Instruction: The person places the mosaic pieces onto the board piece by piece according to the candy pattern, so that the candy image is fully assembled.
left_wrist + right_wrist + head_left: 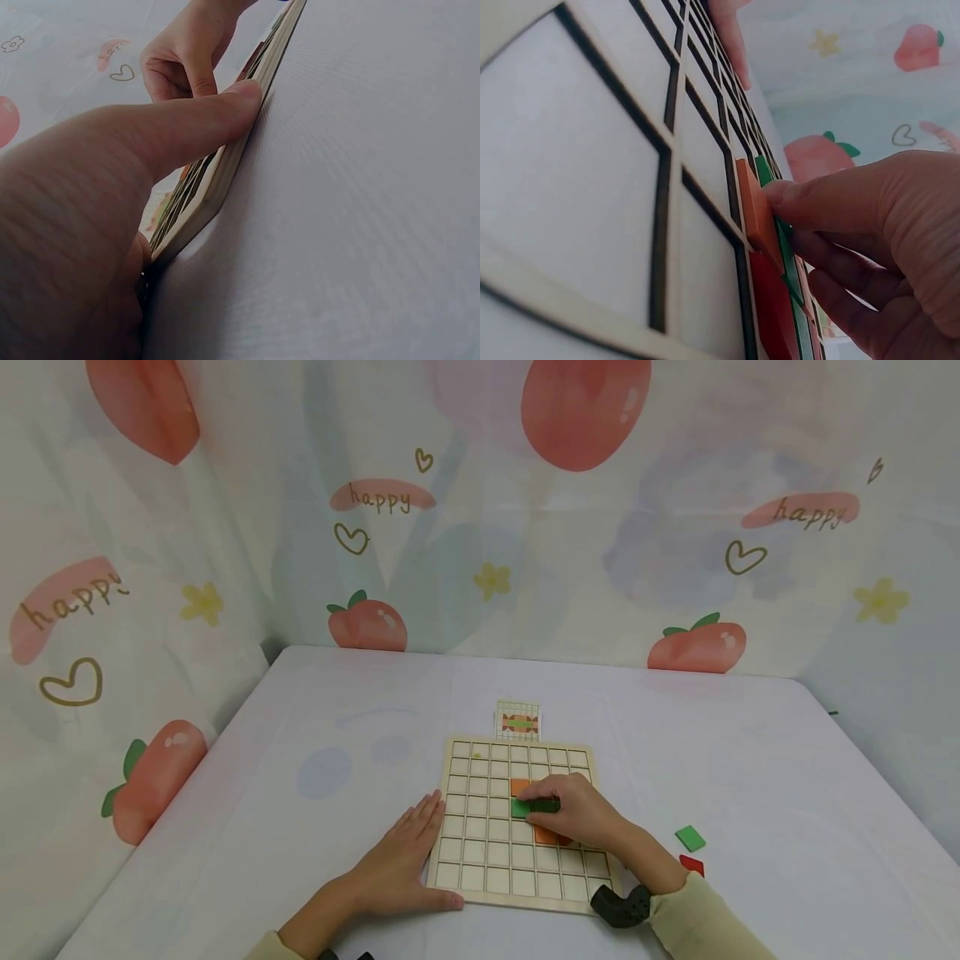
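A wooden grid board (pixel 476 852) lies flat on the table. My left hand (pixel 397 860) steadies its lower left corner, fingers straight along the left edge and thumb (pixel 217 116) along the front edge. Over the right middle of the grid, my right hand (pixel 588 810) pinches a green tile (pixel 546 805) between thumb and fingers, low among the cells. Another green tile (pixel 519 809) sits beside it. One orange tile (pixel 519 787) lies in the row behind and another orange tile (pixel 545 835) in front. A red tile (pixel 772 307) adjoins the front orange one, partly hidden by the hand in the head view.
Behind the board lies a small pattern card (pixel 517 721) with a printed grid and coloured design. To the board's right are a loose green tile (pixel 691 837) and a red piece (pixel 692 865), near the right forearm. A printed curtain (pixel 525 543) stands behind the white table (pixel 360 693).
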The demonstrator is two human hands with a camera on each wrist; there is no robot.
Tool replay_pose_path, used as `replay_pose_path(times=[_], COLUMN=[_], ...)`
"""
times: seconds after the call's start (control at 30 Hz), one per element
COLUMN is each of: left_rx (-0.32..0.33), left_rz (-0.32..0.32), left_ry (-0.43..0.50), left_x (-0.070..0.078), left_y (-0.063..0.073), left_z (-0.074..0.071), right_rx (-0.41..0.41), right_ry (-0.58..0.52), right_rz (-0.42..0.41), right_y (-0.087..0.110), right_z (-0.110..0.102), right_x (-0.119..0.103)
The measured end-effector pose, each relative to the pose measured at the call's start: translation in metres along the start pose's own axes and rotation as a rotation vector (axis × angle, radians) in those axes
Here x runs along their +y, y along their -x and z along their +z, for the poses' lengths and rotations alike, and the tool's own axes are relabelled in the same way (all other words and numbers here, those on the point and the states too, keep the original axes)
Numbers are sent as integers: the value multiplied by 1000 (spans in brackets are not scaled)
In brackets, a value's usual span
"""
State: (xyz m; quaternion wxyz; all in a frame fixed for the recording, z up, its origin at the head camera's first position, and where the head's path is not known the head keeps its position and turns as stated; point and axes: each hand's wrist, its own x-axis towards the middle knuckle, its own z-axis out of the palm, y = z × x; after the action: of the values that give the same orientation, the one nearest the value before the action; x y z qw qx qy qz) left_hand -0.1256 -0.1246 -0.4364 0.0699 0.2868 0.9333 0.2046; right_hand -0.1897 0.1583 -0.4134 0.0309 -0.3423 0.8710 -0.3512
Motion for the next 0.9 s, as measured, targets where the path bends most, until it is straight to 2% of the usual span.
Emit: replay_pose_path(times=[0.57,0.7,0.9], left_rx=[0,-2,-4], left_rz=[-2,-6,-10], left_ry=[-12,-12,1], left_x=[0,0,0], left_y=[-1,-1,-1], left_z=[1,1,1], right_rx=[21,24,47], right_ry=[33,34,56], right_rz=[-4,11,-13], right_y=[1,6,16], right_z=[-1,-4,-13], right_x=[1,4,6])
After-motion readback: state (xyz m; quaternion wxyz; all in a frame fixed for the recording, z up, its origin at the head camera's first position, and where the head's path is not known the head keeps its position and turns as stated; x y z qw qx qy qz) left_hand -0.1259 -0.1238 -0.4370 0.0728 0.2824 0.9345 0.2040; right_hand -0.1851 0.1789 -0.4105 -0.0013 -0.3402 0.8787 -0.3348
